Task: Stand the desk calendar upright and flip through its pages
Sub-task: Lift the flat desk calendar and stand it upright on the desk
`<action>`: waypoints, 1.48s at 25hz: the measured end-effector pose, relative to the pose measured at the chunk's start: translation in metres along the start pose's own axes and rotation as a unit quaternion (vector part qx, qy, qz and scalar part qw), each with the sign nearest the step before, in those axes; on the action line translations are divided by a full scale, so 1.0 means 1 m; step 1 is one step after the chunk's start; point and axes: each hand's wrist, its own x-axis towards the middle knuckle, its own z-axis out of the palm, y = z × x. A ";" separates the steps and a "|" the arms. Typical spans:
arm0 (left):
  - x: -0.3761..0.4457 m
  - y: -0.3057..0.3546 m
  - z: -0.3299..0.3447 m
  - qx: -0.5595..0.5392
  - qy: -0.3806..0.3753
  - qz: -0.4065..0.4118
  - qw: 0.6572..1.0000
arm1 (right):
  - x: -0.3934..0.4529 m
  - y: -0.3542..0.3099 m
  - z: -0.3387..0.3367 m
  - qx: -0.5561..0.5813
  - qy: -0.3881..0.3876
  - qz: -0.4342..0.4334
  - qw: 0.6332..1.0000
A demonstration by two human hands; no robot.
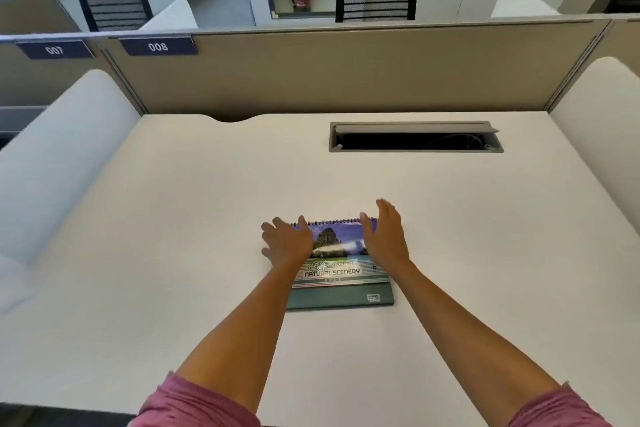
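A spiral-bound desk calendar (pixel 337 263) lies flat on the white desk (pixel 173 218), its cover showing a rock and sky photo with the words "Natural Scenery" and a green base at the near edge. My left hand (pixel 285 242) hovers over the calendar's left top corner, fingers spread. My right hand (pixel 384 234) is over the right top corner by the spiral binding, fingers straight and apart. Neither hand holds the calendar; whether they touch it I cannot tell.
An open cable slot (pixel 415 137) with a grey lid is set in the desk at the back right. A beige partition (pixel 329 73) closes off the far side, and white side panels (pixel 65 156) flank the desk.
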 end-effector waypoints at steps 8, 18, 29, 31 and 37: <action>0.009 -0.015 0.007 0.051 -0.078 -0.115 0.989 | -0.019 0.014 0.011 0.081 -0.009 0.171 0.982; 0.023 0.004 -0.012 -0.076 -0.084 -0.212 0.971 | 0.000 -0.007 0.008 0.079 -0.035 0.283 0.955; 0.031 0.016 -0.036 -0.117 -0.035 -0.229 0.966 | 0.025 -0.042 -0.009 0.272 -0.004 0.228 0.935; 0.035 0.019 -0.041 -0.152 -0.022 -0.222 0.963 | 0.030 -0.054 -0.008 0.264 0.006 0.206 0.942; 0.070 0.028 -0.071 -0.244 0.047 -0.216 0.944 | 0.054 -0.096 0.000 0.254 0.023 0.173 0.951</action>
